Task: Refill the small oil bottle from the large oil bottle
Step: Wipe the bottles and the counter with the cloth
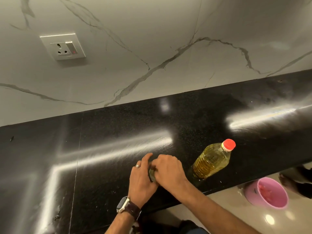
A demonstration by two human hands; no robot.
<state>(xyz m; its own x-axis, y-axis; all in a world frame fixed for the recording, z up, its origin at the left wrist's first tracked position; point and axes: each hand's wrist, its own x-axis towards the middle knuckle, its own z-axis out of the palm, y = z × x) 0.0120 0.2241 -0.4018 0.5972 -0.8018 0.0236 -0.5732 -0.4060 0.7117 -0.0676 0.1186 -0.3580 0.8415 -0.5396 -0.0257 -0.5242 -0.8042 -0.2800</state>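
head view: your left hand (141, 179) and right hand (169, 172) both grasp the small oil bottle (152, 174), mostly hidden, on the black counter (101, 166). large oil bottle (211, 160) stands capped just beside your right wrist; risk: an elbow swing topples it.

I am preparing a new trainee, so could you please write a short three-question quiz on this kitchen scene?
1. True or false: the large oil bottle has its red cap on.
2. Which hands are on the small oil bottle? A) left only B) right only C) both
3. Fill in: the pink bucket stands on the ____, below the black countertop.

Key
1. True; it stands upright, capped, to the right of the hands.
2. C; the left hand and the right hand close around it and hide most of it.
3. Floor.
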